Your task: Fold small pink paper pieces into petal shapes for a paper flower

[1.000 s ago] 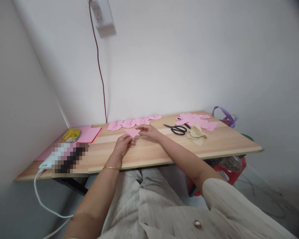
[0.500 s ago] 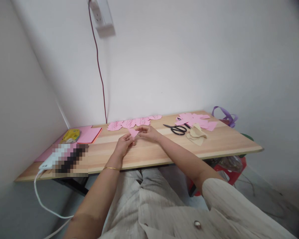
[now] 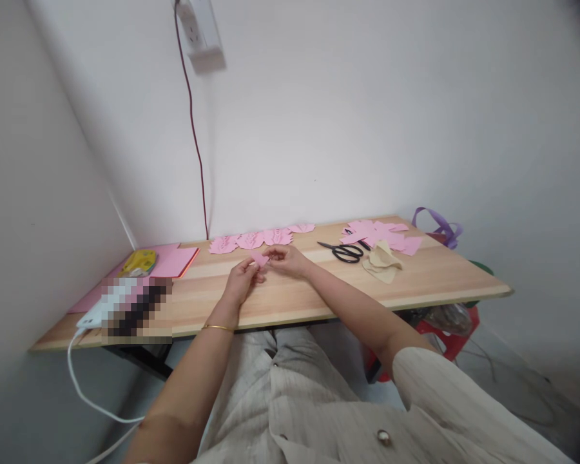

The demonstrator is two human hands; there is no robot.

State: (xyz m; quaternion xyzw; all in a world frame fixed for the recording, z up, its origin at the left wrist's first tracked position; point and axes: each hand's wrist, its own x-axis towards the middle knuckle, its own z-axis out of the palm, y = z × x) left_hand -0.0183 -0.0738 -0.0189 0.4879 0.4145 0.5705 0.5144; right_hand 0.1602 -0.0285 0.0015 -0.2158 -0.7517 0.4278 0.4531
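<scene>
A small folded piece of pink paper point(image 3: 260, 259) is pinched between both my hands just above the wooden table point(image 3: 290, 293). My left hand point(image 3: 241, 280) grips its lower left side with closed fingers. From the right, my right hand point(image 3: 286, 260) holds its other edge, fingers closed too. A row of cut pink paper shapes point(image 3: 258, 239) lies just beyond my hands near the wall.
Black scissors point(image 3: 344, 251) lie to the right, beside a pile of pink paper scraps point(image 3: 379, 234) and a beige cloth point(image 3: 381, 261). Pink sheets point(image 3: 173, 261) and a yellow object point(image 3: 138, 262) sit at the left. A red cable point(image 3: 193, 138) hangs down the wall from a socket.
The pink paper was a wider triangle a second ago; it now looks folded much narrower between my fingers. My hands have drawn closer together.
</scene>
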